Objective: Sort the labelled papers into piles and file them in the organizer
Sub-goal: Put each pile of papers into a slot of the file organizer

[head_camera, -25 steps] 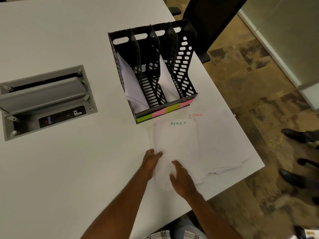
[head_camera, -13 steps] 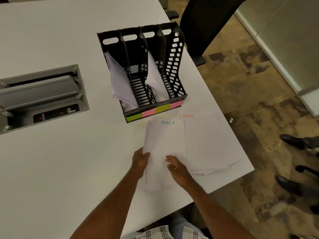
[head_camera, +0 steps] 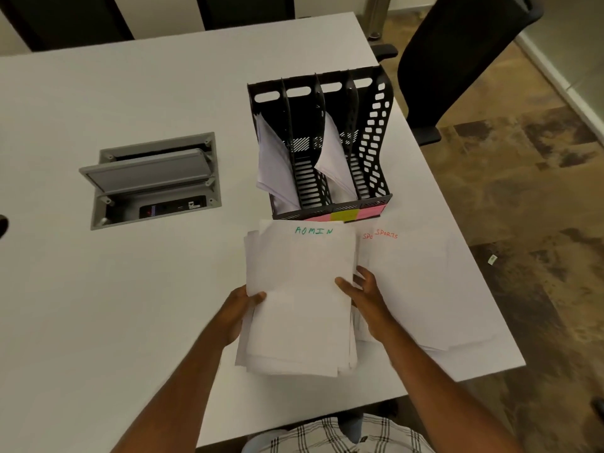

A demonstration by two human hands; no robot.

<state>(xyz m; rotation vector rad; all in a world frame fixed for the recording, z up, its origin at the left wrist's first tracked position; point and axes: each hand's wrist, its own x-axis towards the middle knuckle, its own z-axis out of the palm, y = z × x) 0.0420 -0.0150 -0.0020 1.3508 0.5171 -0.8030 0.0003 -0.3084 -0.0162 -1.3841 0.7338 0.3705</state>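
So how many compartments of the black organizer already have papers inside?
2 of 4 in the organizer: the leftmost compartment's papers and the third from left's papers. The other two look empty, though their floors are partly hidden.

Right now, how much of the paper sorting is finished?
About half. Two organizer slots already hold papers. The left hand and right hand grip the ADMIN pile, seemingly next for filing. The SPORTS pile lies on the table, unfiled.

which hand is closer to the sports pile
Right. The right hand sits at the ADMIN stack's right edge, beside the SPORTS pile; the left hand grips the stack's far side.
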